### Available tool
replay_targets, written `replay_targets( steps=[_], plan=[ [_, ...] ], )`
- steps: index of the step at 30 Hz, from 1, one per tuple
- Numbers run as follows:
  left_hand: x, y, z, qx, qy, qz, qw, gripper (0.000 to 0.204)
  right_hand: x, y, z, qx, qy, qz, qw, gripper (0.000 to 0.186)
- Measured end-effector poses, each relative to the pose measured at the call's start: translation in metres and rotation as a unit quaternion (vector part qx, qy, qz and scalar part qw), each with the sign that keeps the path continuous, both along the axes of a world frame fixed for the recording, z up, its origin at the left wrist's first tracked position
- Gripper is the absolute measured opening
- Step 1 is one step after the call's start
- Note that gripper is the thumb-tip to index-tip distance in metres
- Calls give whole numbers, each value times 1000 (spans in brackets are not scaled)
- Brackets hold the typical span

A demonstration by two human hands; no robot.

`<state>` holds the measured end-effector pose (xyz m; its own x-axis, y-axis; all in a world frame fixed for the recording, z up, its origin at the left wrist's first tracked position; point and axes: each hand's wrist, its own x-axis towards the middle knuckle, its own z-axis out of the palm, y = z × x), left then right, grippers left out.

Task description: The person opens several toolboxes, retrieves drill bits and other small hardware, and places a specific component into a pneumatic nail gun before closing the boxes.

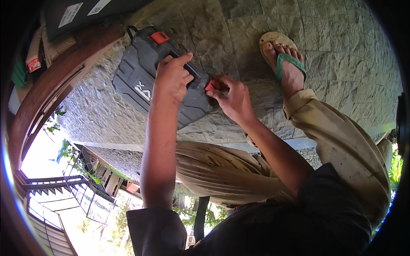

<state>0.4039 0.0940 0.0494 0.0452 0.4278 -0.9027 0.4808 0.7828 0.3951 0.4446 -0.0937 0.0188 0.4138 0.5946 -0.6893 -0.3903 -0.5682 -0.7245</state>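
A dark grey plastic tool case (136,76) lies on the stone paving, its handle side toward the right. My left hand (172,77) is over the case's handle, with some fingers curled round it and one finger stretched out past it. At the case's lower right corner, my right hand (232,94) pinches a red latch (212,86) between thumb and fingers. A second red latch (159,37) sits at the upper corner, with no hand on it. Whether the latches are fastened cannot be made out.
Stone paving (341,47) surrounds the case. My foot in a green-strapped sandal (279,57) rests to the right. A curved wooden edge (51,91) runs along the left, beside a black box (87,19) with white labels. A black loop (131,30) sticks out from the case's top.
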Motion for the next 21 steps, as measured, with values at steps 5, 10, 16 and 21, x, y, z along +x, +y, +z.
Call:
replay_targets(
  steps=[5, 10, 16, 21],
  plan=[
    [0, -6, -13, 27, 35, -14, 999, 29, -4, 0, 6, 6, -199, 7, 980, 29],
    [4, -31, -49, 70, 35, 83, 993, 20, -21, -4, -8, 37, -245, 34, 968, 13],
    [8, -26, -70, 152, 135, 76, 976, 43, -5, 8, -2, 3, -129, 147, 981, 24],
    [-3, -38, -9, 193, 181, 5, 964, 50, -22, -17, 10, 54, 46, 53, 996, 58]
  ],
)
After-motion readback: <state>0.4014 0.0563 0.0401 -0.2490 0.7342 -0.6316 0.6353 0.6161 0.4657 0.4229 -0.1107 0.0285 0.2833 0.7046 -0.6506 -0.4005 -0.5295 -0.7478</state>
